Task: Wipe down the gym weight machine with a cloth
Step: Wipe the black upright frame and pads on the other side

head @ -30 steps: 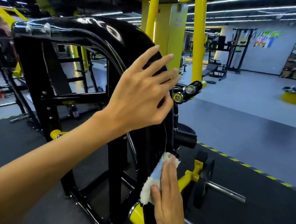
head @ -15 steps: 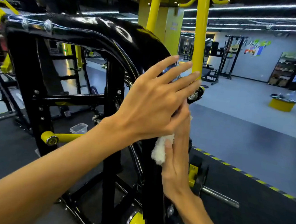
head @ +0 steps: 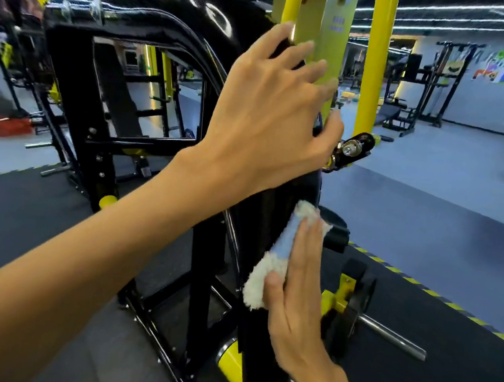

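A black and yellow gym weight machine [head: 170, 7] fills the left and middle of the view, its glossy black pad curving down toward me. My left hand [head: 270, 112] rests on the upper edge of that pad with fingers spread and fairly straight. Lower down, my right hand [head: 296, 290] presses a fluffy white and pale blue cloth [head: 278, 252] flat against the pad's black side, fingers straight over the cloth. Part of the cloth is hidden under my fingers.
Yellow uprights [head: 375, 61] rise behind the pad. A chrome weight peg [head: 390, 336] and a black weight plate [head: 357, 296] stick out at lower right. Black rubber flooring with a yellow striped edge [head: 449, 305] meets grey floor. Other racks [head: 439, 85] stand far right.
My right hand slid the cloth up the pad behind my left hand, then back down to the pad's middle. My left hand stayed on the pad's upper edge.
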Demonstrator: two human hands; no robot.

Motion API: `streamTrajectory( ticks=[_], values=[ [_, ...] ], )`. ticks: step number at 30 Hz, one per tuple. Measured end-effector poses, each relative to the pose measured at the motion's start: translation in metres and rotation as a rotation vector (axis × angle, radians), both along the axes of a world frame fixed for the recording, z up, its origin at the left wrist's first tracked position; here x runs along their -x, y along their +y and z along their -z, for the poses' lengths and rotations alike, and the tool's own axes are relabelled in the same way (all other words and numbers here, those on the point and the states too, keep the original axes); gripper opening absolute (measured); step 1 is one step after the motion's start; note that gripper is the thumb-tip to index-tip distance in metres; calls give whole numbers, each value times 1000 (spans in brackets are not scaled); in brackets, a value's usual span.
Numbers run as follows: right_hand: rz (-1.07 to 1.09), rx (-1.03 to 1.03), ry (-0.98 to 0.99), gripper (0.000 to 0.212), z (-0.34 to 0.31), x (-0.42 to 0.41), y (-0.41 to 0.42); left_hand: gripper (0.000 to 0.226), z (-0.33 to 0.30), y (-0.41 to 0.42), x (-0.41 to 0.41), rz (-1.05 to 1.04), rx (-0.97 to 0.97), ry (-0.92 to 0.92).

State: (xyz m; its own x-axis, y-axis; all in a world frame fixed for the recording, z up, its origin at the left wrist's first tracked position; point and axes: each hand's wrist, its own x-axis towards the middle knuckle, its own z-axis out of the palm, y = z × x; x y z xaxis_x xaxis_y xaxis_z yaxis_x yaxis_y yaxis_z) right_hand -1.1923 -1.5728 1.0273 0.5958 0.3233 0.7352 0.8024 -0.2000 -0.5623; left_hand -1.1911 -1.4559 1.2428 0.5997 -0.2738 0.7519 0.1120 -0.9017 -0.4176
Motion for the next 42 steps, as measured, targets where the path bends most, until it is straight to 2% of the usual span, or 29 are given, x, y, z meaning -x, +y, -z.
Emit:
streamTrajectory(
  ticks=[2,7,11,15,19,23,27,32,37,42],
  values=[
    [28,51,-16,63,29,7,-7,60,2,-6,-2,-47,35,-30],
    [257,185,-308,62,99,7,-9,56,4,-8,-3,-84,50,-76],
    [271,166,-329,66,109,6,-5,51,5,-11,-4,-89,51,-103],
    [200,62,-239,70,76,6,6,48,5,-10,-4,-75,69,-126],
    [89,-73,-162,70,5,-1,15,44,5,-10,-5,-40,85,-151],
    [-21,-131,-205,68,-66,-17,20,42,5,-9,-5,20,138,-166],
    [-118,-108,-280,62,-89,-41,15,44,4,-9,-2,52,180,-143],
    [-198,-42,-277,62,-43,-46,-2,45,5,-8,-2,64,193,-147],
    [-131,115,-416,70,27,-33,-12,47,7,-8,-3,64,210,-170],
    [-70,222,-503,59,69,-25,-21,46,6,-7,-4,55,212,-159]
  ],
)
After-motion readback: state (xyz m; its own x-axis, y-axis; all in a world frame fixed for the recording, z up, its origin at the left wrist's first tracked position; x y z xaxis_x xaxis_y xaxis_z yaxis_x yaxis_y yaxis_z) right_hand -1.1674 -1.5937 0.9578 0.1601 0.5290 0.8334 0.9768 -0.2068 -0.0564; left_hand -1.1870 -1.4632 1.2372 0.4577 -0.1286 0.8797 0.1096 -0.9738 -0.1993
